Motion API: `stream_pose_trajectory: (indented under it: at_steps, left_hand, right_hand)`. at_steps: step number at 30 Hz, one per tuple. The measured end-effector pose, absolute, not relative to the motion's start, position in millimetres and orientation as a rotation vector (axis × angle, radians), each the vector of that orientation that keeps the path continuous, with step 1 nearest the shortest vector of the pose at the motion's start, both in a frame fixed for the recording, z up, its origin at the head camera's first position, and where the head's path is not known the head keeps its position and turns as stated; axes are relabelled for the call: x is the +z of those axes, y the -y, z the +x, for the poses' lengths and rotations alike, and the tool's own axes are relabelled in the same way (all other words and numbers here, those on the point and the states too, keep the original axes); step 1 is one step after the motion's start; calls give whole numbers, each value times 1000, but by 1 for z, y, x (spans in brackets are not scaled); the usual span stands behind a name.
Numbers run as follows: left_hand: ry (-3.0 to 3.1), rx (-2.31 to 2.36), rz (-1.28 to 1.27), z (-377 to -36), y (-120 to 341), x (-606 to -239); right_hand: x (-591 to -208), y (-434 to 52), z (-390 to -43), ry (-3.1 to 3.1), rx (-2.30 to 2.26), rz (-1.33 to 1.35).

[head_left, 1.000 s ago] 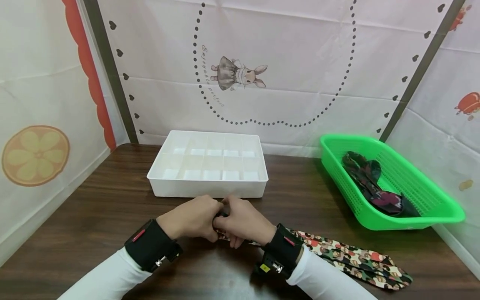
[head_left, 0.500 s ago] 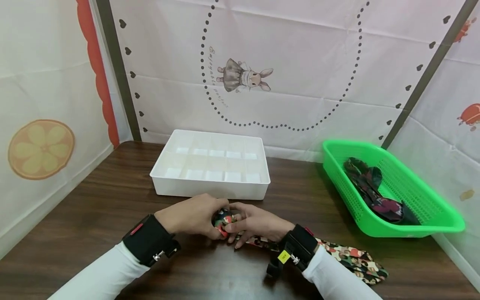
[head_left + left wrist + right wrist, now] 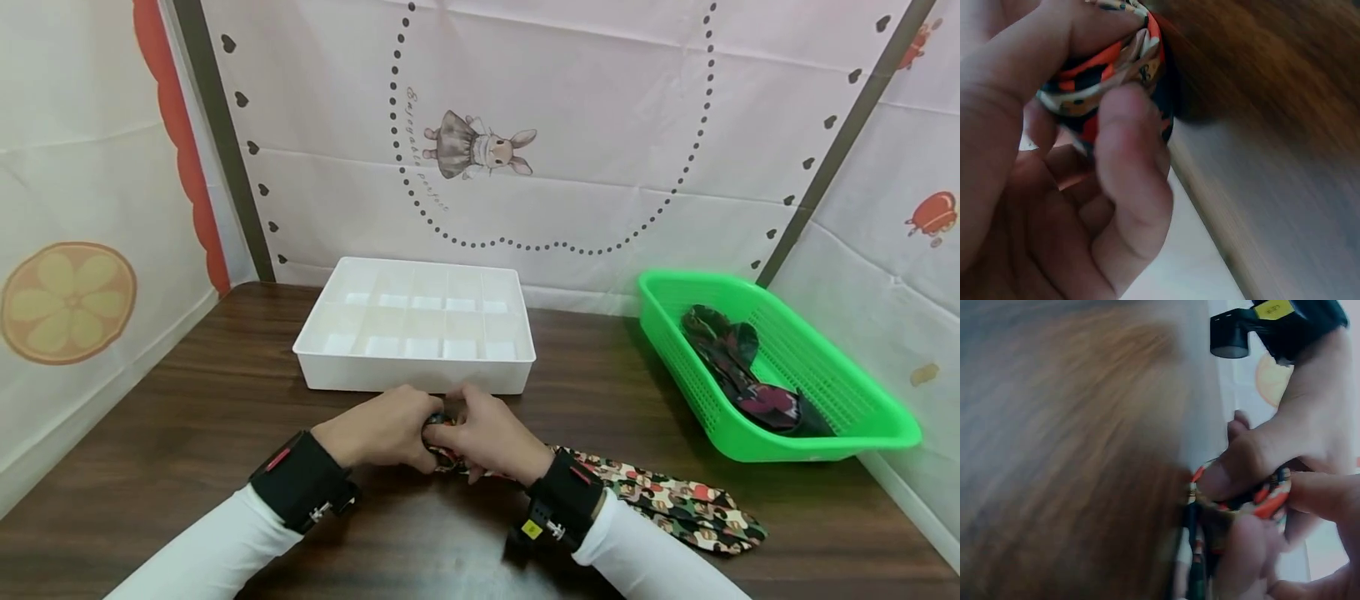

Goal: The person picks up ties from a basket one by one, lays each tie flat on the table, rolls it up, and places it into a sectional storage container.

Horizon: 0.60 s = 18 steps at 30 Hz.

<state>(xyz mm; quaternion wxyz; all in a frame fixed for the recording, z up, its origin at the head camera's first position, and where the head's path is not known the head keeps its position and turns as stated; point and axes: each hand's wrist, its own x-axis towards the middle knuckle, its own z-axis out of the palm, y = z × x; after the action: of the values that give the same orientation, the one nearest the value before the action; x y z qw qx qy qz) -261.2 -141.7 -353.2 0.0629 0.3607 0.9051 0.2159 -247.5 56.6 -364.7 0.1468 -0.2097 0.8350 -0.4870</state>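
A patterned necktie (image 3: pixel 667 500), camouflage with small red and cream figures, lies along the table with one end wound into a roll. My left hand (image 3: pixel 386 429) grips the roll from the left, fingers curled about it. On the other side, my right hand (image 3: pixel 491 433) pinches the same roll between thumb and fingers. Close up in the left wrist view, the rolled fabric (image 3: pixel 1079 103) shows orange, navy and cream layers under the fingers. The right wrist view has the coil (image 3: pixel 1272 503) between both hands. The tie's flat part runs beneath my right wrist to its pointed end.
Just beyond my hands stands a white box (image 3: pixel 416 372) divided into several compartments. A green basket (image 3: pixel 832 450) at the right holds dark folded fabric (image 3: pixel 772 404) with a floral print. Printed cloth walls (image 3: pixel 600 150) enclose the brown table (image 3: pixel 150 467).
The tie's flat end has drawn leftward toward my hands, and less of it lies out. My right hand opened a little around the roll, then pinched it again.
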Motion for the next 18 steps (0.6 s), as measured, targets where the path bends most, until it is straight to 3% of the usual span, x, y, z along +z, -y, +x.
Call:
stream_pose_trajectory:
  at_steps: [8,18]
  left_hand:
    - [-2553,762,1007,-265,150,-348]
    - [-2666,733,1229,-270,153,-356]
  right_hand:
    - [-369,-77,-257,-2113,-1500,-490]
    - [-375,-79,-264,-1893,-1572,-536]
